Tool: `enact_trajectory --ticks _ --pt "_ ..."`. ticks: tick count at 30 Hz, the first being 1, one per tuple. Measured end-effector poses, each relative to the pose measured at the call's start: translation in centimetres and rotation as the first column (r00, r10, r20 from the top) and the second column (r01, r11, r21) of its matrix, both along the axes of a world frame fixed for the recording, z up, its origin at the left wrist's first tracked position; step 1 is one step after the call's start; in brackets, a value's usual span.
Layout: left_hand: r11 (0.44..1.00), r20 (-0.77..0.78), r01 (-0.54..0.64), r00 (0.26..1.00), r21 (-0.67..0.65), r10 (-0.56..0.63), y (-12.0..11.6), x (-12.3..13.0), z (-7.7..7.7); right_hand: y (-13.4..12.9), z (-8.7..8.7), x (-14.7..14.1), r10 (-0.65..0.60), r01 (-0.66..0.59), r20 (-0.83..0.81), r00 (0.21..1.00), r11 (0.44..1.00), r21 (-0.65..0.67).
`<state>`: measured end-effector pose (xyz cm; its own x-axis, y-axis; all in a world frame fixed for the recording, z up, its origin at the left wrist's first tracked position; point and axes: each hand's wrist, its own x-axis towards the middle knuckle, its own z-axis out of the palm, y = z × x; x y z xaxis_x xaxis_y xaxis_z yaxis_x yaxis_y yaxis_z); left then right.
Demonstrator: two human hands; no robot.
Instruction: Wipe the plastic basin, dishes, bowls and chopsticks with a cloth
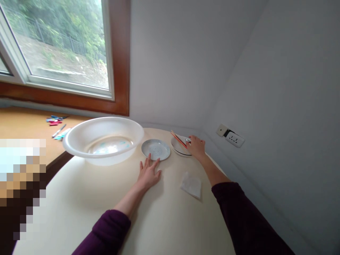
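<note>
My left hand [149,174] lies with its fingers spread at the near edge of a small grey-white plate [156,148], fingertips at the rim. Farther right, my right hand [196,147] is over the right side of a white bowl [175,148] with a dark rim line. Its fingers are curled beside a shiny metal piece [187,140], perhaps a spoon; what they grip is hidden. Orange-red and dark sticks [179,139], which look like chopsticks, lean across the bowl. Between my forearms a crumpled white tissue or packet [191,185] lies on the cream table [170,219].
A large translucent basin [103,157] stands on the table left of the plate. Behind it, a wooden desk [23,124] holds a pen [58,131] and small red and blue items [55,121]. On the right wall, close to the table, is a power socket [235,138].
</note>
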<state>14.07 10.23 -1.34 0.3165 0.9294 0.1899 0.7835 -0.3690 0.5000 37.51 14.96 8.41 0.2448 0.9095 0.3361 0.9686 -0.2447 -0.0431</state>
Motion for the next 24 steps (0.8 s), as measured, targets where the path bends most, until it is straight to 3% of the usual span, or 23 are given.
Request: enact_trajectory --ticks 3,5,10,12,14,19,22,24 --pt "1.0 0.015 0.005 1.0 0.002 -0.005 0.0 0.0 0.1 -3.2 -0.1 0.0 0.125 -0.13 0.036 0.991 0.976 0.175" --pt "1.0 0.039 -0.005 0.999 0.012 0.004 0.1 0.0 0.0 -5.9 -0.6 0.2 0.218 -0.223 0.049 0.975 0.955 0.196" --pt "0.998 0.119 -0.052 0.992 0.035 0.047 0.4 -0.1 -0.4 -13.3 -3.3 -0.1 0.276 -0.281 -0.076 0.958 0.958 -0.065" --pt "0.995 0.138 -0.071 0.989 0.07 0.06 0.4 -0.2 -0.4 -15.8 -4.6 -0.5 0.288 -0.313 -0.145 0.946 0.928 -0.2" --pt "0.989 0.143 -0.091 0.987 0.116 0.074 0.3 -0.3 -0.3 -17.8 -5.9 -0.9 0.298 -0.337 -0.183 0.937 0.909 -0.244" --pt "0.985 0.093 -0.048 0.995 0.165 0.033 -1.0 -0.6 0.0 -20.4 -7.9 -1.1 0.298 -0.329 -0.179 0.938 0.926 -0.183" --pt "0.986 0.002 0.069 0.998 0.149 -0.07 -2.9 -1.2 0.0 -20.7 -8.2 -0.4 0.282 -0.329 -0.239 0.929 0.926 -0.186" --pt "0.978 -0.059 0.163 0.986 0.131 -0.157 -4.7 -2.2 0.0 -20.6 -7.9 0.1 0.31 -0.352 -0.3 0.902 0.931 -0.097"
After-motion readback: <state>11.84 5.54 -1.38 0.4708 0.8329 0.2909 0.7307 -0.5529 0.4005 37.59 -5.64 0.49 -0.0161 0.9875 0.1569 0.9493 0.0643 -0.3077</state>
